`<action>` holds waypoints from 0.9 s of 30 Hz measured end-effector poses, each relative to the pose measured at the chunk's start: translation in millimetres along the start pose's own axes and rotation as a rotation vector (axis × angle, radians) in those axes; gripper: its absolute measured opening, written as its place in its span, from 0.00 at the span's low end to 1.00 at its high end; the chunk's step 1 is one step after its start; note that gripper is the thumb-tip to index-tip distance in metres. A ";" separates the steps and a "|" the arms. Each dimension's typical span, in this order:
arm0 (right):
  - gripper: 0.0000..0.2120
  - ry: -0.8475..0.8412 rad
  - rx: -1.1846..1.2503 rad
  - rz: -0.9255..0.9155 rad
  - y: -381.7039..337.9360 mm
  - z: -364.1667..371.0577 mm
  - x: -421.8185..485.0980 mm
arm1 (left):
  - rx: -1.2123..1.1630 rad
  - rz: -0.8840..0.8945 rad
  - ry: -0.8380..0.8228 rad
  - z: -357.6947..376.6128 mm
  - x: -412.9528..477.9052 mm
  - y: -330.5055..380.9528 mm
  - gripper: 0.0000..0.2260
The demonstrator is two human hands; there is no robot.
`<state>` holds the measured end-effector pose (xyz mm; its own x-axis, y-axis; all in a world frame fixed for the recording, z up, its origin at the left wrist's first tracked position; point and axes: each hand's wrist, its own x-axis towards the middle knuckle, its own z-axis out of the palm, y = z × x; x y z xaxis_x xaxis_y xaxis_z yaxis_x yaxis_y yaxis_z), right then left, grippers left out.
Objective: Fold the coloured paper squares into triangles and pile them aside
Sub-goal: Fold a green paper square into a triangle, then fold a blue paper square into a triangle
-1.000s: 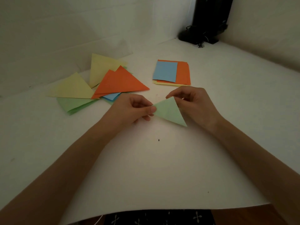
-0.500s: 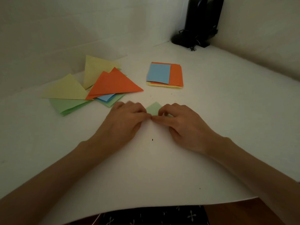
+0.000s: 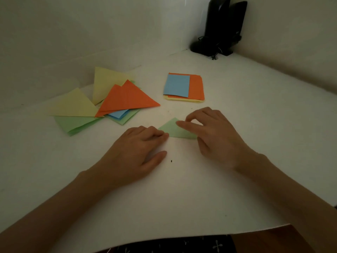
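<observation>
A small green paper triangle (image 3: 173, 130) lies flat on the white sheet (image 3: 182, 198) between my hands. My left hand (image 3: 138, 152) lies palm down, its fingertips pressing the triangle's left corner. My right hand (image 3: 215, 137) hovers over the right side, its forefinger touching the upper edge of the paper, the other fingers loosely bent. To the left sits a loose pile of folded triangles: orange (image 3: 125, 99), yellow (image 3: 73, 105), green (image 3: 73, 123) and a bit of blue (image 3: 117, 114). A stack of unfolded squares, blue (image 3: 176, 85) on orange (image 3: 197, 88), lies behind.
A black device with cables (image 3: 218, 28) stands in the far corner against the walls. The white sheet ends at a curved front edge near my lap, with brown table (image 3: 273, 240) showing beyond it at the lower right.
The green triangle was held up in both hands, then laid down on the sheet. My hands have since slid apart along it, uncovering most of the paper.
</observation>
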<state>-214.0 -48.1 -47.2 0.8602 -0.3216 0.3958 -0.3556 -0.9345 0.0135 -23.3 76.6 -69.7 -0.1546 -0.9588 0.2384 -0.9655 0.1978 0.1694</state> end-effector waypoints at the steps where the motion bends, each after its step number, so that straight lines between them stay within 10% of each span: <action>1: 0.30 -0.025 -0.004 -0.020 -2.7 5.8 9.9 | 0.016 -0.003 -0.007 -0.4 -0.9 1.2 0.23; 19: 0.31 -0.081 -0.052 0.004 12.9 6.8 -25.2 | -0.028 -0.081 0.043 6.4 -5.8 6.2 0.23; 27: 0.17 0.104 0.141 0.248 53.7 4.2 28.5 | -0.247 -0.089 0.070 -5.8 37.1 -11.3 0.07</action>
<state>-207.1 -108.1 -39.1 0.7088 -0.5322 0.4629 -0.4897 -0.8436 -0.2201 -16.9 40.0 -57.2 -0.0486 -0.9600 0.2759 -0.8927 0.1656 0.4190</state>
